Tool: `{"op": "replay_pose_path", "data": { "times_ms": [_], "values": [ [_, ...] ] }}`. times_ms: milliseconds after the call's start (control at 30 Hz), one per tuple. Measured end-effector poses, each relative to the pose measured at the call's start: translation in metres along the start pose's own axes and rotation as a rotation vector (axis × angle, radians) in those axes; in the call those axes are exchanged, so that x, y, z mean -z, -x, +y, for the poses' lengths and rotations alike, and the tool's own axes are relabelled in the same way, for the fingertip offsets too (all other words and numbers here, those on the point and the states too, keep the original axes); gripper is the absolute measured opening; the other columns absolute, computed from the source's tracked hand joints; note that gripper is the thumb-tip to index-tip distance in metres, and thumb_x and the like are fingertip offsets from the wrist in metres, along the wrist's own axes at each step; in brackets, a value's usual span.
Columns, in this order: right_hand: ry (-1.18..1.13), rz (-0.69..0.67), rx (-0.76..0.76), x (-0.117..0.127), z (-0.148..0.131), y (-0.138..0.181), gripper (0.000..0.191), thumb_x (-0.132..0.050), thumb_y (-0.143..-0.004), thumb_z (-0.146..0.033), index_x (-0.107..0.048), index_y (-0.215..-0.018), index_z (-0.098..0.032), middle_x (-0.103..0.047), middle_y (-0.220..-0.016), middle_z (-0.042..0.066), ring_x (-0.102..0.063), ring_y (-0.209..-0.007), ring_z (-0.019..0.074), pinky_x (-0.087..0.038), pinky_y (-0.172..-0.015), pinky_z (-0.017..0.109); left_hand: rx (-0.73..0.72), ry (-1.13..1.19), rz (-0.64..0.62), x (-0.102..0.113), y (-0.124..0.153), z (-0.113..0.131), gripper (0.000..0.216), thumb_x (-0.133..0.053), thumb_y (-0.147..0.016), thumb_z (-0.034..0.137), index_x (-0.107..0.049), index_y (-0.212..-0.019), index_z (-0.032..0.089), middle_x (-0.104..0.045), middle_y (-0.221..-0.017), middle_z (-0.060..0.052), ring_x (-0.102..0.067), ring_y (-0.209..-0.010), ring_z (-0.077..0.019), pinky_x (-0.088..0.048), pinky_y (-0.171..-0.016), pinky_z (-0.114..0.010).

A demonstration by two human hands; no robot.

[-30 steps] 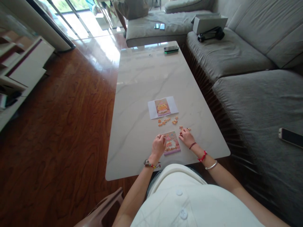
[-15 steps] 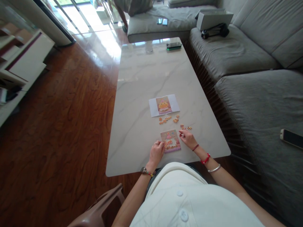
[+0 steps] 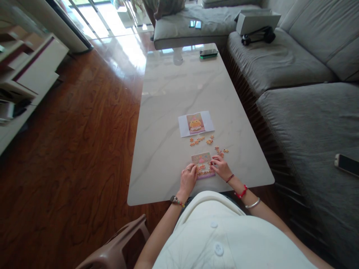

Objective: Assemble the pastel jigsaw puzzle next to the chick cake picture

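Pastel rectangular jigsaw (image 3: pixel 202 167) lay on white marbled worktop (image 3: pixel 157 149), toward near edge; left hand (image 3: pixel 189 180), right hand (image 3: pixel 222 170) flanked it, grips indiscernible.

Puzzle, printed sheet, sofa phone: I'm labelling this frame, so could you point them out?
Puzzle (image 3: pixel 201 167): head view, pinkish part near its middle.
Printed sheet (image 3: pixel 196 124): head view, yellow figure.
Sofa phone (image 3: pixel 347 164): head view, dark front.

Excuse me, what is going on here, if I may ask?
A person is working on a jigsaw puzzle with gaps in its middle. The left hand is at its left edge, the right hand at its right side; whether either holds a piece is unclear. Loose pieces lie beyond it, near a printed picture.
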State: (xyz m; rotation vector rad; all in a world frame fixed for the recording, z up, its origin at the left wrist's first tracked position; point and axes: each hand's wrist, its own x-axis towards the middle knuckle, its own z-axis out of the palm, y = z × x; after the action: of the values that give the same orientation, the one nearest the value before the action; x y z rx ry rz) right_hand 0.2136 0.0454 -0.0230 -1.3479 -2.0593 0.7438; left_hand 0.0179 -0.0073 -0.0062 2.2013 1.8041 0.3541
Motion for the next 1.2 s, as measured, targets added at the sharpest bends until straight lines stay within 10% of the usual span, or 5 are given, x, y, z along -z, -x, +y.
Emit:
{"op": "replay_pose_path", "data": {
  "times_ms": [1200],
  "values": [
    [0.097, -0.06, 0.049, 0.009, -0.005, 0.01, 0.028, -0.043, -0.075, -0.013, -0.049, -0.102, -0.018, -0.056, -0.092, 0.007, -0.053, -0.089, 0.0182, -0.043, -0.083, 0.035, 0.07, 0.119, 0.058, 0.002, -0.003, 0.0, 0.022, -0.042, -0.08, 0.021, -0.052, -0.1, 0.02, -0.051, -0.108, -0.007, -0.05, -0.095, -0.0173, -0.042, -0.08, -0.033]
  ]
}}
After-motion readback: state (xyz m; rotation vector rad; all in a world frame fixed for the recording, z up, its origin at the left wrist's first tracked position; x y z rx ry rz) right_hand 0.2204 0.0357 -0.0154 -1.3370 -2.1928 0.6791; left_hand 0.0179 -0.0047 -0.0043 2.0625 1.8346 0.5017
